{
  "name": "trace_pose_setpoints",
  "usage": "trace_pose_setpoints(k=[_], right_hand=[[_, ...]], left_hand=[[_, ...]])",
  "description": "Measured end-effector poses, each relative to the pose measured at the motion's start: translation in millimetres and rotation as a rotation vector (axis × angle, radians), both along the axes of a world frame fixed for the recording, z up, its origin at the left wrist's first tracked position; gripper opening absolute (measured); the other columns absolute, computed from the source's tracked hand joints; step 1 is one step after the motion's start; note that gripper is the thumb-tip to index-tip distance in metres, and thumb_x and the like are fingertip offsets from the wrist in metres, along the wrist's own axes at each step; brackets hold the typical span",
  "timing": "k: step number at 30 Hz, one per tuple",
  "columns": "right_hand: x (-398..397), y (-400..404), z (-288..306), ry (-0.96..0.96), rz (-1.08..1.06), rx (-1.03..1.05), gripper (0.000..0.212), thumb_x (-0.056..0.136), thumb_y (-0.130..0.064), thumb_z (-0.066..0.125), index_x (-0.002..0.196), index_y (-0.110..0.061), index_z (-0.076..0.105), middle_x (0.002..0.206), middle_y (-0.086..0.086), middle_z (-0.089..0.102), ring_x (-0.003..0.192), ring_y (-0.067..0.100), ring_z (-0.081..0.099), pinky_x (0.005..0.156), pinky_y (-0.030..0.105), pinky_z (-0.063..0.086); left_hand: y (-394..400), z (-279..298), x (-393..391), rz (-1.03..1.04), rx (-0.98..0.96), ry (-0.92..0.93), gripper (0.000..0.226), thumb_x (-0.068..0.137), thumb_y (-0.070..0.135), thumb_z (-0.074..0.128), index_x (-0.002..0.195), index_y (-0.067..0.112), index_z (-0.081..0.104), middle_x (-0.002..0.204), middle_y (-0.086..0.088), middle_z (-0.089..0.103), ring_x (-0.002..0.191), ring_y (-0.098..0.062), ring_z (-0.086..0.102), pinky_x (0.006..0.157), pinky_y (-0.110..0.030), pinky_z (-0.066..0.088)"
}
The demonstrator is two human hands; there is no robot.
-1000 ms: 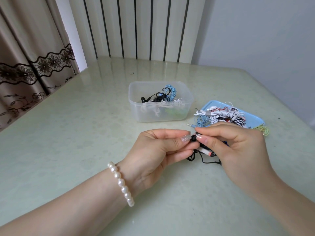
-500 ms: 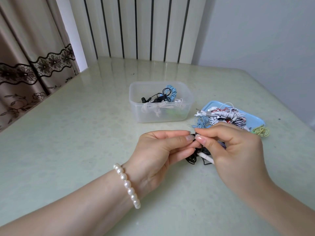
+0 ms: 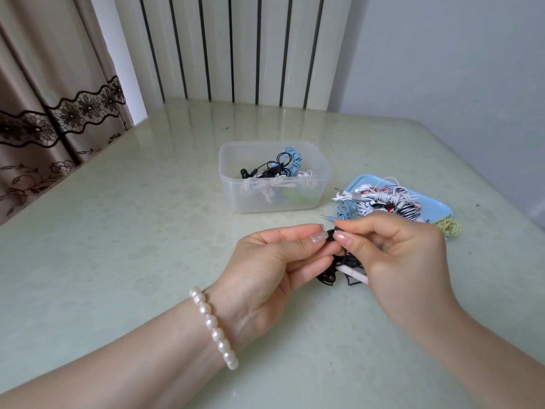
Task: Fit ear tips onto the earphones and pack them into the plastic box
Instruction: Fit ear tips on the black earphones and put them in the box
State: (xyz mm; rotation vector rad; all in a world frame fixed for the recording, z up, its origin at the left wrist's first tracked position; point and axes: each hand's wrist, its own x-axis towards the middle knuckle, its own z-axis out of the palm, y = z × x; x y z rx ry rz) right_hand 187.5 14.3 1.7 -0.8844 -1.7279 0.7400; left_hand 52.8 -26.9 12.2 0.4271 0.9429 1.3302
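Centrally in the head view, both hands raised just above the pale green table (image 3: 118, 246), fingertips meeting. Left hand (image 3: 271, 270), pearl bracelet (image 3: 213, 323) at the wrist, thumb and forefinger curled and pinching one side of a small black earbud (image 3: 332, 234). Right hand (image 3: 395, 261) pinching the same earbud from the other side, remaining fingers folded toward the palm. Whether an ear tip sits on the bud, impossible to tell, too small and half hidden by the fingertips. Below the pinch, black earphone cable (image 3: 327, 277) hanging in loose loops down to the table, with a white cylindrical piece (image 3: 354, 273) marked by reddish bands slanting out from under the right palm. Beyond the hands, clear plastic box (image 3: 233, 190) standing upright and uncovered, holding coiled earphones: black ones (image 3: 265, 171), a light blue bundle (image 3: 295, 160), white ones (image 3: 265, 185) and something green (image 3: 298, 194) against the near wall. Just right of the box, light blue tray (image 3: 439, 205) heaped with tangled earphones (image 3: 380, 200) in white, red, blue and black-and-white stripes, jack plugs poking off its left edge. Beside the tray's near right corner, yellow-green coiled earphones (image 3: 446, 227) lying on the table. Further back, white panel with dark vertical stripes (image 3: 236, 48) and a plain wall to its right; at left, beige curtain (image 3: 44, 98) with a dark lace band.
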Motion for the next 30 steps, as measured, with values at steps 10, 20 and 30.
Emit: trace_pose_setpoints(k=[10, 20, 30], right_hand=[[0.2, 1.2, -1.2, -0.188, -0.136, 0.294, 0.011, 0.071, -0.004, 0.064, 0.076, -0.01, 0.073, 0.066, -0.004, 0.063, 0.065, 0.014, 0.058, 0.059, 0.016, 0.046], [5.7, 0.0, 7.4, 0.0, 0.043, -0.032, 0.027, 0.067, 0.007, 0.074, 0.069, -0.02, 0.071, 0.065, 0.002, 0.065, 0.059, 0.007, 0.061, 0.052, 0.008, 0.046], [3.5, -3.3, 10.1, -0.024, -0.022, 0.008, 0.03, 0.06, 0.002, 0.08, 0.065, -0.025, 0.068, 0.064, 0.001, 0.066, 0.059, 0.009, 0.058, 0.051, 0.004, 0.042]], left_hand=[[-2.4, 0.3, 2.2, 0.017, 0.053, 0.023, 0.014, 0.066, -0.008, 0.062, 0.078, -0.003, 0.067, 0.077, -0.018, 0.072, 0.068, -0.022, 0.071, 0.063, -0.024, 0.058], [-1.5, 1.8, -1.9, 0.026, 0.087, 0.109, 0.012, 0.068, -0.008, 0.061, 0.078, -0.005, 0.068, 0.078, -0.018, 0.072, 0.068, -0.022, 0.071, 0.063, -0.024, 0.058], [-3.0, 0.0, 3.5, 0.068, 0.133, 0.182, 0.012, 0.066, -0.007, 0.064, 0.075, -0.004, 0.07, 0.079, -0.018, 0.072, 0.07, -0.022, 0.07, 0.065, -0.024, 0.058]])
